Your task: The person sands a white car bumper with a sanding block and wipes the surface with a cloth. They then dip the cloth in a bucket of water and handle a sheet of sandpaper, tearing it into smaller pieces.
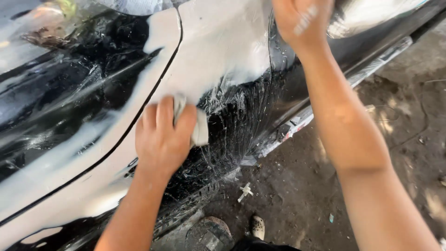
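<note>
My left hand point(162, 135) presses a pale wet cloth point(199, 126) against the side of a black car point(69, 93), its fingers curled over the cloth. White soapy foam point(223, 46) covers much of the panel above the cloth, and thin streaks of it run down the dark paint below. My right hand point(301, 21) rests flat against the car higher up at the top edge of the view, with foam on its fingers and nothing held. My right forearm crosses the picture down to the lower right.
A panel seam point(139, 111) curves across the body. A plastic-wrapped sill strip point(297, 125) runs along the car's lower edge. Below lies dirt ground point(385, 153) with small scraps of litter point(245, 191). A pale shoe point(258, 227) shows at the bottom.
</note>
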